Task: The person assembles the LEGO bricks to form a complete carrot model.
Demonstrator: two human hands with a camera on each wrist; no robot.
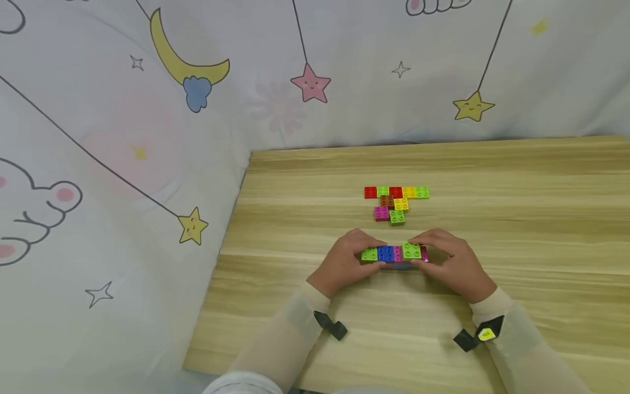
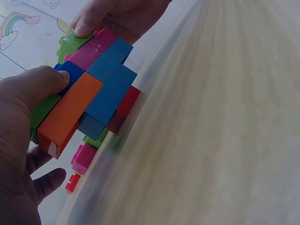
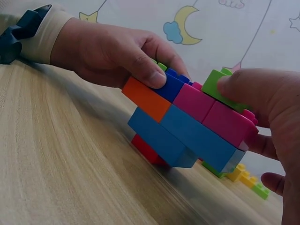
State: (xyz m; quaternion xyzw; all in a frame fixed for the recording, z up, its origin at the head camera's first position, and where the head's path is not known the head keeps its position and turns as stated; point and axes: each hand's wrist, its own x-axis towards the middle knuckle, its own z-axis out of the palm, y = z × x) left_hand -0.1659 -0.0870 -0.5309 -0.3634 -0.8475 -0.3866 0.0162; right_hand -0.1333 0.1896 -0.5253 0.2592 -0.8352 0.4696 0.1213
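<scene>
Both hands are at a stepped stack of toy building bricks on the table. My left hand (image 1: 344,261) grips its left end, thumb on the dark blue brick (image 3: 169,88) in the top layer. Above the pink bricks (image 3: 193,104), my right hand (image 1: 453,260) pinches a light green brick (image 1: 411,250) between thumb and fingers. Whether that brick is fully seated, I cannot tell. Lower down are an orange brick (image 2: 70,110), two light blue bricks (image 3: 201,131) and a red brick (image 3: 146,150) at the bottom. The left hand partly covers another green brick (image 1: 369,255).
Behind the stack, several loose-looking bricks lie on the wooden table (image 1: 295,219): a row with a red brick (image 1: 370,192) at its left end, then a brown brick (image 1: 386,201), a yellow brick (image 1: 401,204), a magenta brick (image 1: 381,213) and a green brick (image 1: 397,218). A patterned curtain (image 1: 364,120) hangs behind.
</scene>
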